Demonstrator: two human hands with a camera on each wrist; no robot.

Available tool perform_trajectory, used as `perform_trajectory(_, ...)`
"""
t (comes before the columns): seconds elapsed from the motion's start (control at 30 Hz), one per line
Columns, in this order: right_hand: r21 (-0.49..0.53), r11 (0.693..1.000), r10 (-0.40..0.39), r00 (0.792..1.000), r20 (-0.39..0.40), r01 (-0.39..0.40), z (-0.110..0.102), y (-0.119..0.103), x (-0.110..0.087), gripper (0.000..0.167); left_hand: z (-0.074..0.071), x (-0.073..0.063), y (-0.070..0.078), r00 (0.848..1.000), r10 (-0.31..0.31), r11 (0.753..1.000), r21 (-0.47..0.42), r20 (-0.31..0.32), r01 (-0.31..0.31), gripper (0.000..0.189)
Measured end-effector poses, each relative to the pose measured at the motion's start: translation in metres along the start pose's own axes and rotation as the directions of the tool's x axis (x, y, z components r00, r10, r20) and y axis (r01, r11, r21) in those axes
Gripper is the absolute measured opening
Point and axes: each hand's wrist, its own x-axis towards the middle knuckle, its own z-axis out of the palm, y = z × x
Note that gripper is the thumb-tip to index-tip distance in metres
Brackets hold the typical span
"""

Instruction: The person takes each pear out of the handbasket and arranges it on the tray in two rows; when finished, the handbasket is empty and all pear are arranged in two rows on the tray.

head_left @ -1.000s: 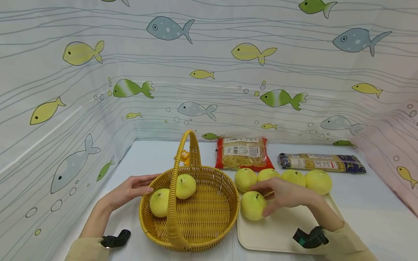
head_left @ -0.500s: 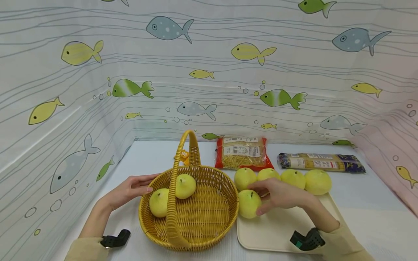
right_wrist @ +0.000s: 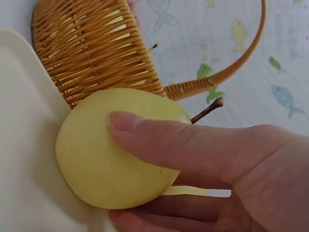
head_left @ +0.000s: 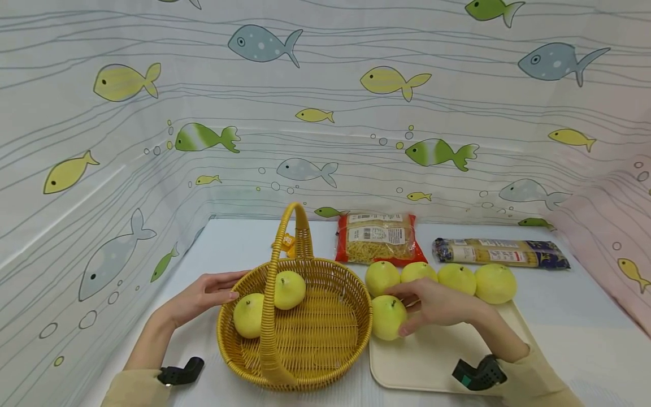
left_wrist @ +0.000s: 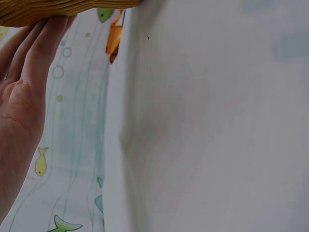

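My right hand grips a round yellow pear, thumb on one side and fingers on the other. The right wrist view shows the thumb laid across this pear and its brown stem pointing up and away. It sits at the left edge of the cream tray, beside a golden wicker basket. Two more pears, a nearer one and a farther one, lie in the basket's left half. At its left rim, my left hand rests with straight fingers against the outer wall.
Several pears form a row along the tray's back. Behind them lie a red-edged pasta bag and a long dark-blue-ended noodle pack. A small orange packet shows behind the basket. The basket's tall handle arches over it.
My right hand and the gripped pear shifted slightly left, toward the basket, and have stayed nearly still over the last half second. My left hand and the basket have not moved.
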Motion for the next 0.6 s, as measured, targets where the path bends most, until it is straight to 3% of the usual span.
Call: perform_trajectory(0.6,0.045,0.999,0.017,1.000,0.001,-0.017,-0.0026,-0.0063,-0.0029,0.068,0.0005,-0.0003,-0.0002,1.000,0.001,1.000,-0.018,0.012,-0.001,0.053)
